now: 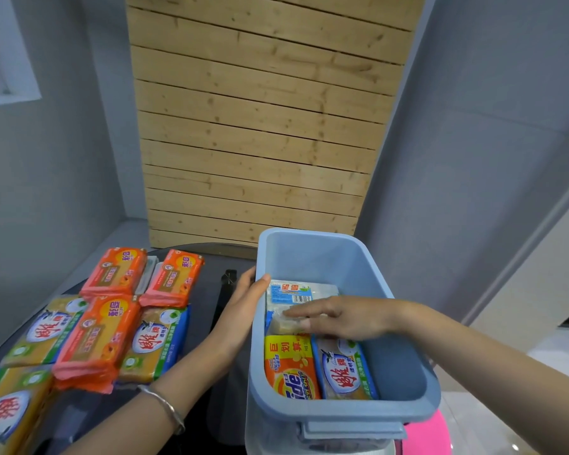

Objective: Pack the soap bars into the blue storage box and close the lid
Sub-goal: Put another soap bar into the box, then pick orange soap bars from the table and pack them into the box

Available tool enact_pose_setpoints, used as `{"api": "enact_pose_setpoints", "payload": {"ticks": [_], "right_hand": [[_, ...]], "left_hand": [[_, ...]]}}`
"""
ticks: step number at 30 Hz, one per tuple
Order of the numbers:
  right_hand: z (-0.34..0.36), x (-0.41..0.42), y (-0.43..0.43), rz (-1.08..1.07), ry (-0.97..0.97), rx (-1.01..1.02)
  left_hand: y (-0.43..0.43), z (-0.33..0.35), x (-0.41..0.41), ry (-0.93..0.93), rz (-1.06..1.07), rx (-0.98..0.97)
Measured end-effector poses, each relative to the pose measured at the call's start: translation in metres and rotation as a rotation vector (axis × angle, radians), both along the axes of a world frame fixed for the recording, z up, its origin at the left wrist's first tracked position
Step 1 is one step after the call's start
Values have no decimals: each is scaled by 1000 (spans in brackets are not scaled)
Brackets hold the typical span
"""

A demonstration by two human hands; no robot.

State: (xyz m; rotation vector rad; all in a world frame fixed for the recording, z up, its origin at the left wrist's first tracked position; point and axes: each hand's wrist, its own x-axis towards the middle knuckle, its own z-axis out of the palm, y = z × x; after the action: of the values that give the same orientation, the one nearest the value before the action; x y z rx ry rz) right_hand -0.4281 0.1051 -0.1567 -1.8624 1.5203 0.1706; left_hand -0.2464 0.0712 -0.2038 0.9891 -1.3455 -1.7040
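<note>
The blue storage box [404, 372] stands open in front of me, with no lid on it. Inside lie an orange Tide soap pack [288, 369], a blue-and-yellow soap pack [344, 369] beside it, and a pale wrapped soap bar [296, 293] further back. My right hand [339, 315] reaches into the box with fingers spread flat on the pale bar. My left hand [243, 307] grips the box's left wall, thumb over the rim. Several more soap packs, orange ones [109, 274] and blue-and-yellow ones [155, 343], lie on the table to the left.
The dark round table [211, 323] carries the soap packs on its left side. A small black object [228, 278] lies between the packs and the box. A wooden slat panel [260, 126] stands behind. Something pink [424, 435] shows under the box's near right corner.
</note>
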Motion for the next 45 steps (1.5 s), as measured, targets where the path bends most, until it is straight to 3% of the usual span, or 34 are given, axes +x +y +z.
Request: {"api": "enact_pose_setpoints", "payload": {"ticks": [7, 13, 22, 28, 34, 37, 41, 45], "right_hand": [[-21, 14, 2, 95, 146, 25], [-18, 13, 9, 14, 77, -21], [38, 51, 37, -341, -356, -392], [31, 146, 23, -417, -640, -398], [-36, 224, -12, -466, -554, -134], [-60, 246, -24, -512, -538, -131], [-89, 255, -39, -592, -441, -323], [-98, 244, -39, -797, -407, -326]], "left_hand": [[1, 1, -1, 20, 12, 4], [7, 4, 15, -78, 67, -83], [-4, 8, 112, -184, 235, -197], [-9, 0, 178, -363, 455, -240], [-13, -32, 206, -586, 389, -173], [-21, -56, 217, -774, 314, -235], [-18, -62, 223, -819, 317, -296], [-20, -67, 238, -988, 342, -316]]}}
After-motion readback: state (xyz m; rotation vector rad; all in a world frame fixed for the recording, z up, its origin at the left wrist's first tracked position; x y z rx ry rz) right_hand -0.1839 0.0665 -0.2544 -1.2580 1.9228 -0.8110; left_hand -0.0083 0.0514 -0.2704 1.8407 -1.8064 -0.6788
